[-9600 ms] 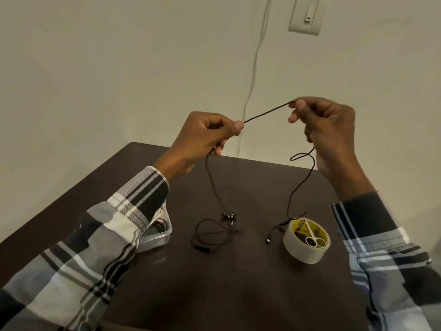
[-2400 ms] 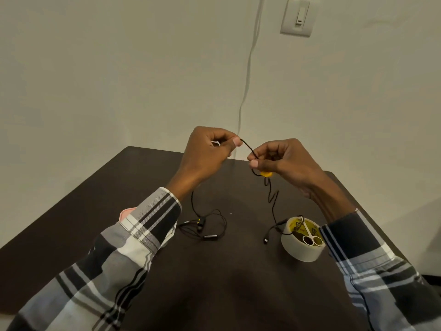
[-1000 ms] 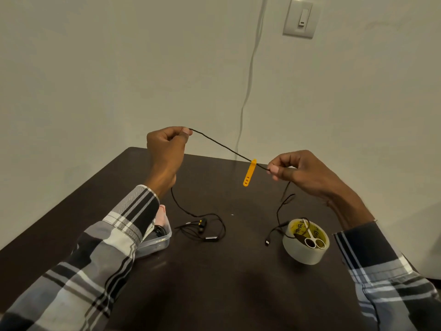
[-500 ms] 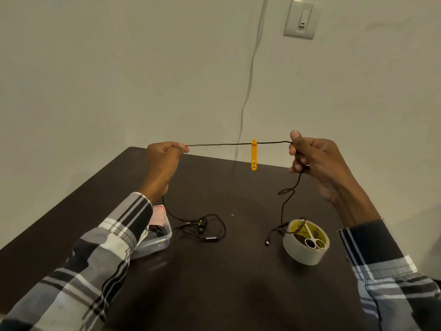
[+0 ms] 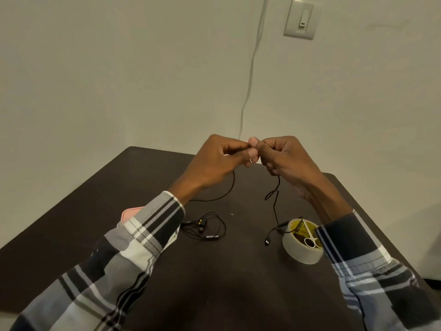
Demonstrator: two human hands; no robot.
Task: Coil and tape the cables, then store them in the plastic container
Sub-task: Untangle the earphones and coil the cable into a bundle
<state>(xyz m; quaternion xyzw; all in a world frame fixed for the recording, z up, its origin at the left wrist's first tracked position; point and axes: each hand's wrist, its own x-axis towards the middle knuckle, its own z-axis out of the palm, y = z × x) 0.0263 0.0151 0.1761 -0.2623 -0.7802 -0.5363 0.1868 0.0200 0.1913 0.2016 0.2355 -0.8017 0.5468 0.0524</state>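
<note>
Cable (image 5: 274, 201) hangs above the table (image 5: 214, 283) centre, pinched by left hand (image 5: 214, 161) and right hand (image 5: 286, 158), fingertips touching. Lay even loops, keeping tension; tape roll (image 5: 301, 244) waits at four o'clock.

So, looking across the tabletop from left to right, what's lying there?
Pink-lidded container → tangle of earphones → cable plug → roll of tape, small scissors resting in its core.

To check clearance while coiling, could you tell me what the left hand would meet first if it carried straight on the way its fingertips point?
The left hand points rightward at the right hand, whose fingertips sit almost against it above the table. It would probably meet that hand first; depth is unclear.
</note>
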